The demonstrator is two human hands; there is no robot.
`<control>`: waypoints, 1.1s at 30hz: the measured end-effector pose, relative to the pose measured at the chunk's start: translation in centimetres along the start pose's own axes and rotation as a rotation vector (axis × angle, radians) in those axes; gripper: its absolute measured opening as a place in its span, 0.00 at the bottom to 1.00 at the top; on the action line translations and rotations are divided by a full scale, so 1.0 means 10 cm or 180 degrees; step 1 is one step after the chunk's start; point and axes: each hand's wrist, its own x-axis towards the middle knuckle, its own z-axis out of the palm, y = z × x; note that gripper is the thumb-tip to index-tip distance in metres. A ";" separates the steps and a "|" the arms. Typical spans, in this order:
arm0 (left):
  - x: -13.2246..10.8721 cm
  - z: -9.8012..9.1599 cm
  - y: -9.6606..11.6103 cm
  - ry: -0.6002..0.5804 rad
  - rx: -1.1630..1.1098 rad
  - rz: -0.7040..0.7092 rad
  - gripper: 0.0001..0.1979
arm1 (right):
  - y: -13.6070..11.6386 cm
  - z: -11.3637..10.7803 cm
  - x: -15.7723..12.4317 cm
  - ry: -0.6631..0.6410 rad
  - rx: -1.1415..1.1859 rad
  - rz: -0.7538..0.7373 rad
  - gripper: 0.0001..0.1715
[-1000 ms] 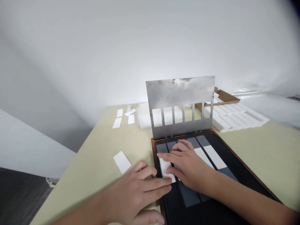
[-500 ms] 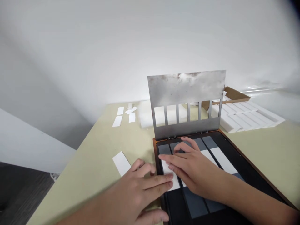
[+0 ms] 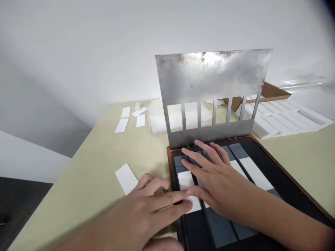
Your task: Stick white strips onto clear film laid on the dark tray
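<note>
My left hand (image 3: 157, 204) comes in from the left with two fingers stretched out. Their tips rest on a white rectangular card (image 3: 184, 179) in the leftmost slot of a black slotted tray (image 3: 195, 226). My right hand (image 3: 213, 170) is spread over the tray, its thumb at that same card beside my left fingertips and its other fingers reaching towards the hinge. It partly hides the white cards in the middle slots. Another white card (image 3: 255, 170) lies in a slot to the right. A metal plate with rectangular cutouts (image 3: 214, 78) stands upright, hinged at the tray's far edge.
One loose white card (image 3: 125, 177) lies on the pale yellow table (image 3: 91, 195), left of the tray. Several small white cards (image 3: 121, 125) are scattered farther back. Behind the plate on the right are a stack of white strips (image 3: 290, 118) and a brown cardboard box (image 3: 277, 92).
My right hand's fingers have spread and moved off the left card towards the hinge, its thumb staying near the card. The left hand stays almost in place. The view has shifted closer.
</note>
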 end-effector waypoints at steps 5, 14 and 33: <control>-0.01 0.02 -0.01 -0.0018 -0.0190 -0.0058 0.34 | -0.03 -0.01 0.00 0.0244 0.0508 -0.0021 0.15; -0.03 0.04 -0.02 -0.0040 -0.0030 0.0012 0.31 | -0.05 -0.01 0.02 0.0480 0.0802 -0.0065 0.21; -0.05 0.11 -0.05 0.0258 -0.0010 -0.0222 0.24 | -0.03 0.04 -0.04 0.0582 0.0273 -0.0511 0.13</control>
